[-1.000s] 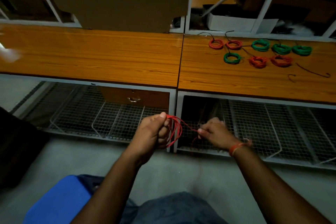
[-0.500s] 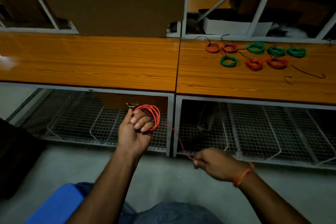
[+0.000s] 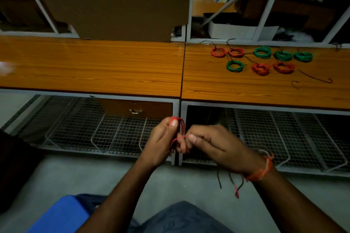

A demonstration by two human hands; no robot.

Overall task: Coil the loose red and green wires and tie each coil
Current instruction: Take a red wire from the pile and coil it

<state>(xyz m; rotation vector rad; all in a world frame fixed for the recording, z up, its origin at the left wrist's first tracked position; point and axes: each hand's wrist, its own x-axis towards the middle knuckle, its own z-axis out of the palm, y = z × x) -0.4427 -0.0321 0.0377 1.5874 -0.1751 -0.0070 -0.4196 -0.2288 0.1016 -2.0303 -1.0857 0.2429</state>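
Holding a small red wire coil (image 3: 179, 125) upright in our left hand (image 3: 161, 143), thumb pressed against its loops, we pinch the wire's loose strand (image 3: 179, 138) between the thumb and forefinger of our right hand (image 3: 214, 147), the two hands almost touching in front of the wire-mesh baskets (image 3: 106, 132) under the desk. Beyond them on the wooden desk (image 3: 113, 68), well apart from our hands, lie four red coils (image 3: 235, 52) and four green coils (image 3: 262, 52) in two rows, with short dark wire scraps (image 3: 318, 79) just beside them.
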